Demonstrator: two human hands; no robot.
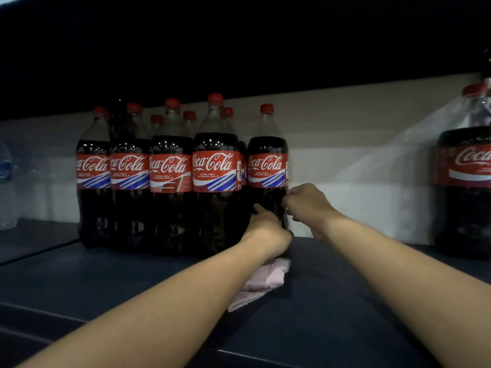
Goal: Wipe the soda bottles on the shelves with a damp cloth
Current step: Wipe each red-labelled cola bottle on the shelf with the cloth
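— Nearest the camera? Two bare forearms reaching in over a dark shelf (106, 282).

— And under the left one? A pink cloth (261, 281), crumpled, lying on the shelf just below the left hand (268, 232), partly hidden by the wrist.

— Gripped by that hand? Cannot tell; underside of the hand hidden. Fingers curled around the lower front of the rightmost bottle (267, 166) of the group, one fingertip pointing up against the dark plastic.

— Right hand (308, 205)? Curled too, thumb and fingers set against the right side of that same bottle, just under the label (the back of the hand faces the camera, so the fingertips stay unseen).

— The bottle itself? Upright, red cap on, red Coca-Cola label facing forward, standing at the right end of the front row.

— Further back? A cluster of cola bottles (170, 171) to its left, five across the front counting the held one, more caps showing behind.

— Off to the sides? Far right, a lone cola bottle (465, 187) well apart; far left, a clear water bottle (6, 187) at the edge.

— Behind everything? A pale back wall (358, 144), darkness above.
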